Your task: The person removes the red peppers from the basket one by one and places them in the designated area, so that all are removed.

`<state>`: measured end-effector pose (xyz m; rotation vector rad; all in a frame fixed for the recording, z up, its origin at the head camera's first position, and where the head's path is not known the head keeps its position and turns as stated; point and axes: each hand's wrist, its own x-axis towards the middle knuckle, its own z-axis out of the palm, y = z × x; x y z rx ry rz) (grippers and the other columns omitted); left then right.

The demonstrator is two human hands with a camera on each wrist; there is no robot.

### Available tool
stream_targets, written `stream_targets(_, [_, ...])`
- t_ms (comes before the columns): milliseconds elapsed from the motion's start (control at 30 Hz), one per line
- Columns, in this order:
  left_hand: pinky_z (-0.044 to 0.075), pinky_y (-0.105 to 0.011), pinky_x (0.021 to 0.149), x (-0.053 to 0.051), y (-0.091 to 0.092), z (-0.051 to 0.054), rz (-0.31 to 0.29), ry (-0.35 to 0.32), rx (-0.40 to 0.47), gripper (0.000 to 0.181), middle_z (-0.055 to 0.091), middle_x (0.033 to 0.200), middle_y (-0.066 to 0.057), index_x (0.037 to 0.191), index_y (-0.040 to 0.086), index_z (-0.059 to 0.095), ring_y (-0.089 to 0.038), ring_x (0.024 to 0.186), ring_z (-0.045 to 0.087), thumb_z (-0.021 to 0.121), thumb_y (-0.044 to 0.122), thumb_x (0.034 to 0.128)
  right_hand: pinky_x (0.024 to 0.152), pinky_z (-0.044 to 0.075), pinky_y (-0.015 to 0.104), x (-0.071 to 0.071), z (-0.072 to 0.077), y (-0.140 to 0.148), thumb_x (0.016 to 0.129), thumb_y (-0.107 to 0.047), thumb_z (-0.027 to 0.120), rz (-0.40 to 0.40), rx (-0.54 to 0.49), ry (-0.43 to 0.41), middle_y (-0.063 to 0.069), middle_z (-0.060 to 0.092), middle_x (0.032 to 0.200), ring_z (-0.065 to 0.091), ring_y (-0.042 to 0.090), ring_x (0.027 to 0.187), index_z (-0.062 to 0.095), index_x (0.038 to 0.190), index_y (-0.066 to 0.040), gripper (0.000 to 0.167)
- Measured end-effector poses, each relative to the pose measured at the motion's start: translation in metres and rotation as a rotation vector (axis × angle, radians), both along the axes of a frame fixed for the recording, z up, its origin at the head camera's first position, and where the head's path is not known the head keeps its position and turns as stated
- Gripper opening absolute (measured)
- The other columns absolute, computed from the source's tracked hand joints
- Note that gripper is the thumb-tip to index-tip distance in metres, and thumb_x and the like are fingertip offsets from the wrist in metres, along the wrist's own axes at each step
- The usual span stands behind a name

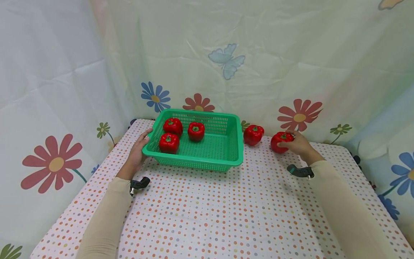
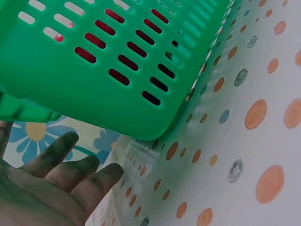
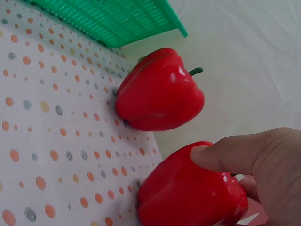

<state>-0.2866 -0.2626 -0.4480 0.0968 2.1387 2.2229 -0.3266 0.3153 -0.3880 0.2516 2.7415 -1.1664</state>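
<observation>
A green plastic basket [image 1: 194, 162] with slotted walls holds three red bell peppers: a back-left one [image 1: 173, 126], a front-left one [image 1: 169, 143] and one [image 1: 196, 131] nearer the middle. At the basket's left end is my left hand [image 1: 137, 151]; in the left wrist view its fingers [image 2: 70, 172] are loosely extended beside the wall, not curled round it. Right of the basket, my right hand [image 1: 299, 145] grips a red bell pepper [image 1: 279, 143] on the table, thumb [image 3: 221, 155] on its side. Another red bell pepper [image 1: 253, 135] sits between that one and the basket.
The table [image 1: 200, 216] wears a white cloth with coloured dots. Behind it hangs a pale curtain [image 1: 258, 72] printed with flowers and a butterfly, close to the back edge. Each wrist carries a small black camera, the left one [image 1: 139, 183] and the right one [image 1: 300, 171].
</observation>
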Motion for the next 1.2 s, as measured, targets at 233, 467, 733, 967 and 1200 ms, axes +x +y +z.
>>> stream_targets(233, [0.048, -0.024, 0.087, 0.001, 0.000, 0.000, 0.002, 0.001, -0.003, 0.049, 0.023, 0.159, -0.008, 0.156, 0.034, 0.025, -0.022, 0.128, 0.042, 0.032, 0.039, 0.1071, 0.107, 0.036, 0.062, 0.005, 0.009, -0.007, 0.092, -0.022, 0.067, -0.015, 0.025, 0.014, 0.038, 0.019, 0.153, 0.026, 0.055, 0.136, 0.003, 0.155, 0.002, 0.094])
stream_targets(467, [0.048, -0.023, 0.087, 0.001, 0.000, -0.001, 0.016, 0.009, 0.029, 0.049, 0.030, 0.156, -0.007, 0.155, 0.032, 0.028, -0.012, 0.118, 0.050, 0.034, 0.037, 0.1070, 0.104, 0.036, 0.065, 0.014, 0.022, -0.020, 0.090, -0.027, 0.070, 0.027, 0.048, 0.103, 0.034, 0.020, 0.154, 0.025, 0.054, 0.137, 0.010, 0.156, 0.001, 0.093])
stream_targets(733, [0.048, -0.024, 0.088, 0.000, -0.004, -0.003, 0.008, 0.016, 0.025, 0.049, 0.029, 0.157, -0.008, 0.155, 0.031, 0.027, -0.013, 0.120, 0.049, 0.035, 0.038, 0.1069, 0.102, 0.035, 0.068, 0.029, 0.036, -0.060, 0.089, -0.023, 0.070, 0.084, 0.077, 0.159, 0.032, 0.015, 0.158, 0.022, 0.055, 0.140, 0.008, 0.158, -0.006, 0.094])
stream_targets(967, [0.049, -0.024, 0.087, 0.000, -0.002, -0.001, 0.008, -0.002, 0.023, 0.049, 0.028, 0.158, -0.008, 0.156, 0.032, 0.026, -0.013, 0.118, 0.050, 0.033, 0.035, 0.1075, 0.104, 0.031, 0.070, 0.042, 0.037, -0.102, 0.089, -0.023, 0.071, 0.155, 0.050, 0.236, 0.026, 0.018, 0.160, 0.020, 0.050, 0.145, 0.013, 0.159, -0.011, 0.091])
stream_targets(1200, [0.048, -0.025, 0.087, -0.002, -0.001, -0.001, 0.000, -0.002, 0.006, 0.049, 0.026, 0.159, -0.009, 0.156, 0.032, 0.024, -0.019, 0.125, 0.046, 0.032, 0.035, 0.1075, 0.105, 0.039, 0.061, 0.053, 0.035, -0.145, 0.089, -0.021, 0.071, 0.255, -0.030, 0.287, 0.023, 0.024, 0.158, 0.027, 0.045, 0.143, 0.019, 0.157, -0.008, 0.086])
